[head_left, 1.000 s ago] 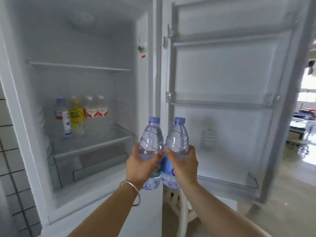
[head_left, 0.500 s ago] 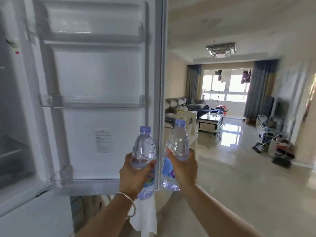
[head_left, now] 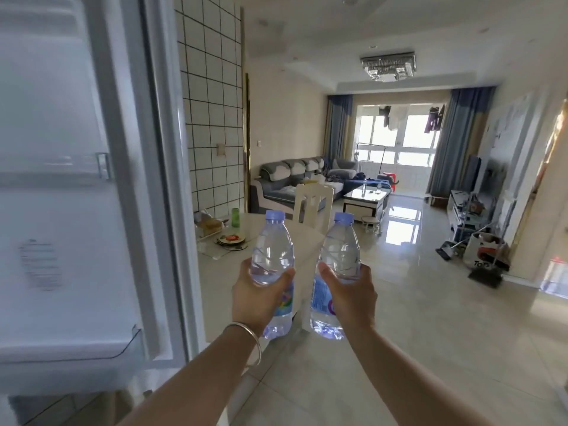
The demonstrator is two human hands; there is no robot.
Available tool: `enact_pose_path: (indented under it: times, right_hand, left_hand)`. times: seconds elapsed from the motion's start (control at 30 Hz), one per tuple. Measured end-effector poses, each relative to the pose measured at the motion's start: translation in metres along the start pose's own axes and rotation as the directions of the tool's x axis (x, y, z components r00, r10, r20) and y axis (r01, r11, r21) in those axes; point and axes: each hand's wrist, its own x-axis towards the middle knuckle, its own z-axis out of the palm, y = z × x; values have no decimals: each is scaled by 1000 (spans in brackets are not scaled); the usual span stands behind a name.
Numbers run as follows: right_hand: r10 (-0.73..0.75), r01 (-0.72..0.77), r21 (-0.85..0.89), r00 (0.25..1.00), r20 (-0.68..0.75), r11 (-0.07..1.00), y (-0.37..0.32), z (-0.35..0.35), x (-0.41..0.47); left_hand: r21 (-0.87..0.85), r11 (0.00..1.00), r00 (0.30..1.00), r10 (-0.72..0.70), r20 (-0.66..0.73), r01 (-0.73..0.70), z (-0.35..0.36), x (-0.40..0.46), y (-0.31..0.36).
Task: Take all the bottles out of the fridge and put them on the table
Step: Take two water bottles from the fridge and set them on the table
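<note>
I hold two clear water bottles with pale blue caps, both upright at chest height. My left hand (head_left: 256,295) grips the left bottle (head_left: 272,250) around its middle. The right bottle (head_left: 338,259) is gripped the same way by my right hand (head_left: 353,295). The bottles are a little apart. The open fridge door (head_left: 70,186) fills the left of the view, its inner shelves empty; the fridge interior is out of sight. A pale dining table (head_left: 276,232) lies just beyond the bottles.
On the table's left stand a green cup (head_left: 235,217), a plate (head_left: 231,239) and a food package (head_left: 209,226). A cream chair (head_left: 313,204) stands behind the table. A tiled wall (head_left: 212,103) rises at the left; glossy floor (head_left: 415,302) leads to the living room.
My view has swung right from the fridge interior, past the door, to the table and living room. Both hands kept the bottles, which have drifted slightly apart.
</note>
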Motion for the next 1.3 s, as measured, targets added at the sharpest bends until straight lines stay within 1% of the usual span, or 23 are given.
enact_pose_path:
  times: [0.13,0.33,0.43,0.5,0.67,0.77,0.9,1.07,1.13,1.2,1.3]
  right_hand:
    - [-13,13,-25,1000,-5,1000,14,16,56]
    - [-55,53,-95,998,-13,994,18,60,158]
    - [-62,60,-88,998,-23,994,21,90,207]
    - [-50,49,-71,999,-15,996,27,113,236]
    - [5,1,-65,996,92,998,53,185,295]
    - [6,6,-57,979,204,998,63,231,329]
    - [-37,50,-24,931,364,998,66,299,377]
    - [-83,120,-35,839,539,992,69,387,417]
    - [-57,86,-18,796,602,996,72,421,421]
    - [-12,19,-4,748,664,1000,78,455,417]
    - [24,-32,-3,667,745,999,87,508,403]
  left_hand:
    - [11,1000,1000,-11,-15,11,43,48,-20]
    - [-7,1000,999,-30,-28,30,97,145,-48]
    - [-12,1000,1000,-21,-17,21,115,193,-63]
    - [-20,999,999,-32,-40,31,125,223,-76]
    - [2,997,991,-75,-109,76,133,290,-114]
    - [27,994,974,-99,-201,107,131,337,-135]
    - [93,990,929,-68,-363,109,124,399,-153]
    - [138,978,841,-56,-538,154,99,460,-179]
    - [160,968,809,-64,-584,192,81,474,-194]
    - [178,952,774,-85,-628,248,59,485,-210]
    - [172,935,702,-102,-705,309,20,503,-233]
